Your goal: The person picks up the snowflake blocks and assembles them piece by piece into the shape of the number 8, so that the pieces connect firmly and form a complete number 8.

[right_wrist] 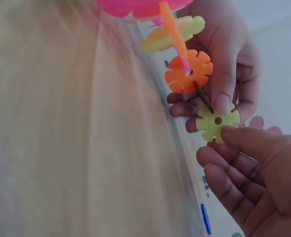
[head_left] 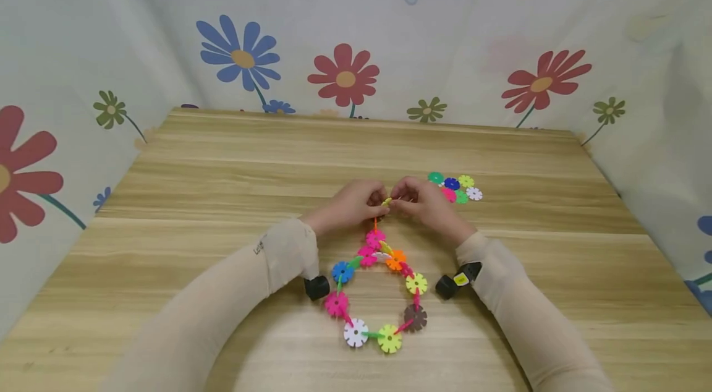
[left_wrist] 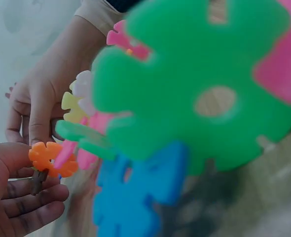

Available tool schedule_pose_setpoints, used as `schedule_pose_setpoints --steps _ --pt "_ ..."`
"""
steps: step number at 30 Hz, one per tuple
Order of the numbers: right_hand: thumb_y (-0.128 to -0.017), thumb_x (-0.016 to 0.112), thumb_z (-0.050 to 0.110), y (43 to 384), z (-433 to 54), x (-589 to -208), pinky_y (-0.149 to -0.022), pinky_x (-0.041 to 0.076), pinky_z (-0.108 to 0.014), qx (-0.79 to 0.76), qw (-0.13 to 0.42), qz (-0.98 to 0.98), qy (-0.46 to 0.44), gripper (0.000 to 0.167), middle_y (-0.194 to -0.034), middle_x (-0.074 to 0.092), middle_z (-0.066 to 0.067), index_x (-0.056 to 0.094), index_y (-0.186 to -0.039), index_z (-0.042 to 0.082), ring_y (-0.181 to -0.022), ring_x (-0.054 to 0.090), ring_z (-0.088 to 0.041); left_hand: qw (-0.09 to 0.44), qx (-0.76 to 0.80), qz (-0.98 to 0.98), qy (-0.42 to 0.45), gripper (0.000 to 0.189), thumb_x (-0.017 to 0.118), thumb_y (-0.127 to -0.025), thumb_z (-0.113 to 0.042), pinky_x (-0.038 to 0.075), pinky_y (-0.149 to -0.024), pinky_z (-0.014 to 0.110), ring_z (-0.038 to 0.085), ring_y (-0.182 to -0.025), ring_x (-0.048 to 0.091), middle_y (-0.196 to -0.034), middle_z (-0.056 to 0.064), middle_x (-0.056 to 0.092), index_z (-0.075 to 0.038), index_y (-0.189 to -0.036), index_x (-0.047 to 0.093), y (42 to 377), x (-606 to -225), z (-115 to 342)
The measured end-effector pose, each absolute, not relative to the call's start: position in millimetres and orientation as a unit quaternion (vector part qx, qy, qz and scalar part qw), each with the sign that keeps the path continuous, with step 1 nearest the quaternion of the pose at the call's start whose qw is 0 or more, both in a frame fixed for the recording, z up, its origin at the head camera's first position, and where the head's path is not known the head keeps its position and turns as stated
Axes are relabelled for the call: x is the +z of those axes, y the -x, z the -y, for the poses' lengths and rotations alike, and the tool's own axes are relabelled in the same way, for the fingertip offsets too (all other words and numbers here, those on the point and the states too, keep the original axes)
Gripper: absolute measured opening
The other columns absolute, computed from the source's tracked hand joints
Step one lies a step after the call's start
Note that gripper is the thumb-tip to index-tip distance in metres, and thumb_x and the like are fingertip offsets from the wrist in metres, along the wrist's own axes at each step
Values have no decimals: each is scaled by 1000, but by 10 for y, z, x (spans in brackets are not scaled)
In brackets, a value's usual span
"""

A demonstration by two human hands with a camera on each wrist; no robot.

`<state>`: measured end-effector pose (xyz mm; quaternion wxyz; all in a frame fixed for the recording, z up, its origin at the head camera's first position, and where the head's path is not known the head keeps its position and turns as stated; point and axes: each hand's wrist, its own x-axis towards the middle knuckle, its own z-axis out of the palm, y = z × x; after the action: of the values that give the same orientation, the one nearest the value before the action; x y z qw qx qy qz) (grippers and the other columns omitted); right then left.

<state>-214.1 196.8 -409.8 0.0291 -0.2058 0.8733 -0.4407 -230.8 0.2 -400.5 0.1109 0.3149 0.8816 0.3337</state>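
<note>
A yellow interlocking flower disc (right_wrist: 212, 123) is pinched between the thumb and fingers of my right hand (head_left: 427, 205). My left hand (head_left: 356, 203) pinches the brown disc (left_wrist: 38, 181) beside it, its thumb at the yellow disc's edge. Joined to the brown disc is an orange disc (right_wrist: 187, 74). From there the chain runs down to a closed ring of linked discs on the table, among them a blue disc (head_left: 343, 272), a white disc (head_left: 356, 332) and a dark brown disc (head_left: 415, 318). A green disc (left_wrist: 185, 89) looms large in the left wrist view.
Behind my right hand lies a small group of loose discs, including a dark blue one (head_left: 452, 183), a white one (head_left: 474, 194) and a teal one (head_left: 436, 177). The wooden table (head_left: 250, 151) ends at a flower-printed cloth (head_left: 434, 64) at the back and sides.
</note>
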Motion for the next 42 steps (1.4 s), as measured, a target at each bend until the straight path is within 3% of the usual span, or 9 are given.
schedule_pose_setpoints --steps 10,17,22,29,42 --pt "-90 68 17 2277 -2102 -3991 -64 50 -23 -348 -6 -927 138 17 -100 70 -12 67 -103 5 -83 65 -22 21 316 -894 -316 9 61 -94 -18 42 -68 25 13 -71 49 -79 0 59 -10 -97 62 2154 -4117 55" --pt "-90 67 17 2396 -2155 -4058 -78 52 -36 -304 -5 -948 97 25 -111 66 -17 67 -111 3 -91 62 -28 -3 301 -906 -298 8 63 -93 -20 41 -66 25 13 -69 49 -77 -2 60 -12 -95 65 2069 -4177 78" --pt "-89 69 21 2459 -2156 -4153 -85 48 -43 -268 -27 -957 109 30 -106 62 -19 68 -111 1 -93 58 -29 -16 303 -908 -291 8 64 -92 -19 44 -67 27 13 -70 51 -80 0 64 -12 -95 66 2051 -4193 85" --pt "-87 72 24 2465 -2149 -4167 -83 47 -42 -257 -34 -958 122 32 -105 61 -19 68 -107 -1 -92 57 -29 -39 318 -905 -279 11 64 -92 -18 52 -79 34 16 -81 61 -94 5 70 -10 -99 67 2067 -4206 105" --pt "-86 72 15 2437 -2149 -4138 -80 48 -37 -291 -8 -948 125 30 -102 63 -19 57 -106 -1 -89 57 -28 -47 331 -906 -260 14 64 -92 -18 53 -81 34 16 -83 64 -94 5 71 -9 -103 67 2111 -4252 118"
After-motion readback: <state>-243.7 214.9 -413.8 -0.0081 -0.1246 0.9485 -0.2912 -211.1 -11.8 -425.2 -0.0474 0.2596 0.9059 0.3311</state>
